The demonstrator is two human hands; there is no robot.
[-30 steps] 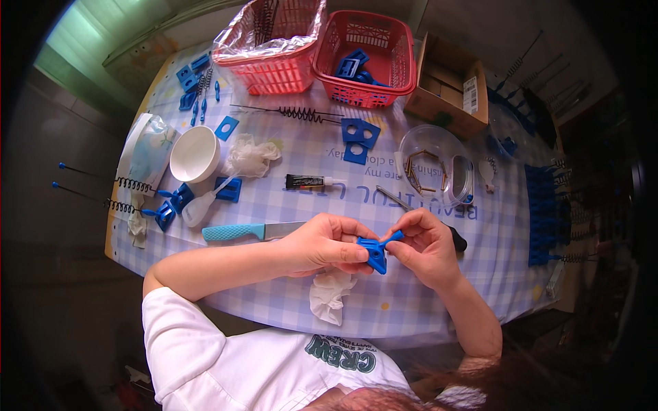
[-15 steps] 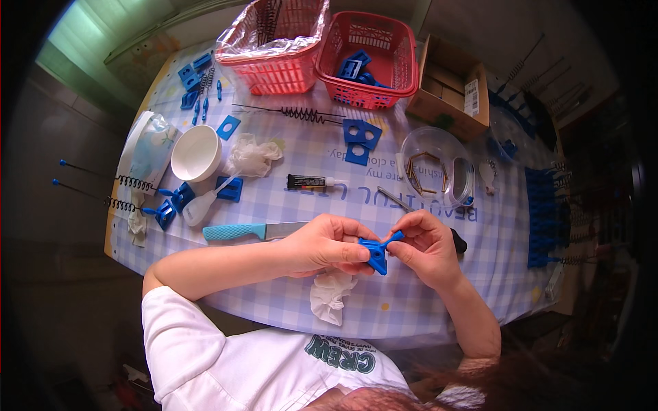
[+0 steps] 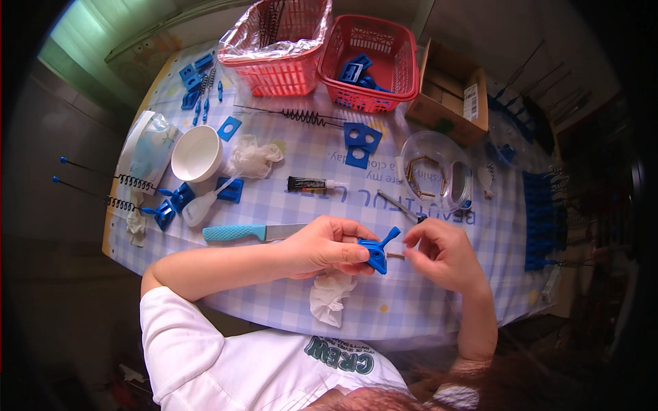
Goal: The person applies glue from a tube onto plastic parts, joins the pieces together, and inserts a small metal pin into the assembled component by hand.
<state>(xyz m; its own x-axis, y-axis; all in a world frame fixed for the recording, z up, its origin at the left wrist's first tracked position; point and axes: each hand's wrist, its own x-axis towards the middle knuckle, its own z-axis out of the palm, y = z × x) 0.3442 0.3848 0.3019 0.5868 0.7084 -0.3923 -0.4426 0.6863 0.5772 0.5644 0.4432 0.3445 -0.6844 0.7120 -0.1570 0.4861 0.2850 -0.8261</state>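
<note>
Low in the middle, my left hand (image 3: 330, 248) pinches a small blue plastic part (image 3: 374, 257) between thumb and fingers. A slim blue lever (image 3: 391, 237) slants up and to the right from its top. Just right of the part, my right hand (image 3: 444, 252) has its thumb and finger closed at the outer end of a thin brass-coloured pin (image 3: 396, 255). The pin points at the side of the blue part; whether its tip enters it is too small to tell. Below my left hand lies a crumpled white tissue (image 3: 330, 299).
A knife with a turquoise handle (image 3: 234, 233) lies by my left forearm. Beyond are a glue tube (image 3: 308, 183), a screwdriver (image 3: 396, 203), a clear round tub (image 3: 433, 141) with brass pins, a white bowl (image 3: 197, 153), two red baskets and a cardboard box (image 3: 473, 123).
My right hand has let go of the blue lever and drawn back to the right. The brass pin now shows between its fingertips and the blue part. My left hand has stayed put.
</note>
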